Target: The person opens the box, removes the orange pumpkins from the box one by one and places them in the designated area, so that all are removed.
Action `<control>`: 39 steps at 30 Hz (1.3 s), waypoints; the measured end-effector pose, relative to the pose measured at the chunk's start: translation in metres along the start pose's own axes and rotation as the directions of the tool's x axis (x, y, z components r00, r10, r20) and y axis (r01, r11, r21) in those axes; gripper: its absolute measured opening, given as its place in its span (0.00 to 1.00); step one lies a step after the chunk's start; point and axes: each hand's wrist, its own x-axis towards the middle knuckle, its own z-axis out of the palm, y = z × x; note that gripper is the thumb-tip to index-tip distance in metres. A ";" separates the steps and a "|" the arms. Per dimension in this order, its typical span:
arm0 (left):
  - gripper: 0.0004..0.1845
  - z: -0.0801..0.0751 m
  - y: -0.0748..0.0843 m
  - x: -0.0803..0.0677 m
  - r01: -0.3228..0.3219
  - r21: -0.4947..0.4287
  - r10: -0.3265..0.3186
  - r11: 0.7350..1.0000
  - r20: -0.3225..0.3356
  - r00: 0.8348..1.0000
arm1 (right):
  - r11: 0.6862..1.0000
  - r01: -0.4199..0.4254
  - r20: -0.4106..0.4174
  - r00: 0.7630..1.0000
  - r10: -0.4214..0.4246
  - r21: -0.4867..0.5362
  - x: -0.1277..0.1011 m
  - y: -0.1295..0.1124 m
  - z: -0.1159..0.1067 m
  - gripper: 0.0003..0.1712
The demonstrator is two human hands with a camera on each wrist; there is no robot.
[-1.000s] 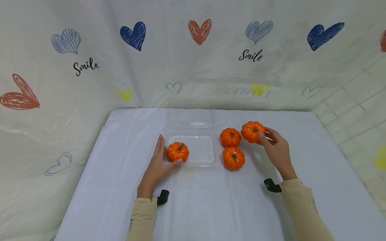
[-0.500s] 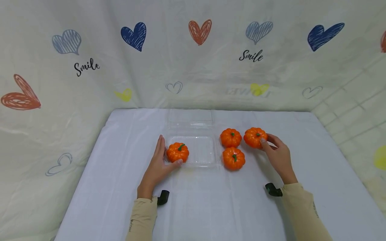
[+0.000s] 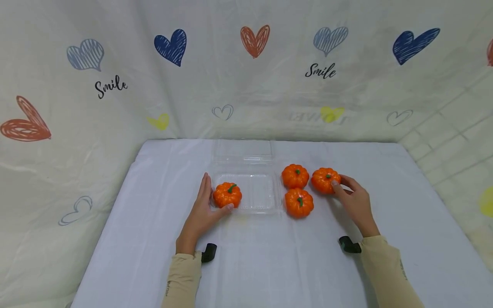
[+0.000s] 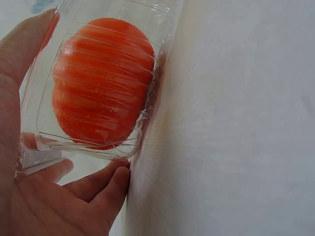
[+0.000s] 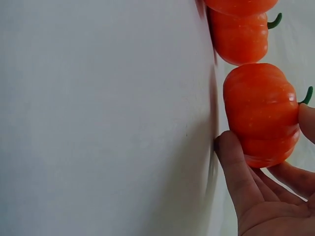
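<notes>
A clear plastic container (image 3: 265,192) sits mid-table with its lid (image 3: 242,150) folded open behind it. One orange toy pumpkin (image 3: 227,194) lies in its left half. My left hand (image 3: 200,209) holds the container's front left corner, fingers along the side and thumb on the front; in the left wrist view the pumpkin (image 4: 98,83) shows through the plastic wall (image 4: 34,162) above my left hand (image 4: 59,206). My right hand (image 3: 354,201) grips another pumpkin (image 3: 325,179) on the cloth, to the right of two more pumpkins (image 3: 295,176) (image 3: 298,202). The right wrist view shows my fingers (image 5: 241,172) round that pumpkin (image 5: 261,113).
A white cloth (image 3: 269,265) covers the table. A heart-printed sheet (image 3: 250,77) hangs behind and at both sides. A small black clip (image 3: 209,251) shows at my left wrist and another (image 3: 346,244) at my right wrist. The right wrist view shows a neighbouring pumpkin (image 5: 241,37).
My right hand has brought its pumpkin down and nearer, so it now rests beside the other two. My left hand and the container have stayed put.
</notes>
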 end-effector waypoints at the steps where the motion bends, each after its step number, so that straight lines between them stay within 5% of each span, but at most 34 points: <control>1: 0.67 0.000 0.000 0.000 0.001 0.000 -0.001 1.000 0.000 1.000 | 1.000 -0.004 0.004 1.000 0.004 0.001 0.000 -0.001 0.000 0.40; 25: 0.68 0.000 0.000 0.001 0.010 0.002 -0.010 1.000 0.000 1.000 | 0.999 0.002 0.037 0.999 0.000 -0.036 0.009 -0.005 0.013 0.43; 39: 0.68 -0.001 -0.001 0.001 0.017 0.002 -0.017 1.000 0.007 1.000 | 0.997 -0.079 0.054 0.995 0.080 -0.016 0.007 -0.011 0.017 0.45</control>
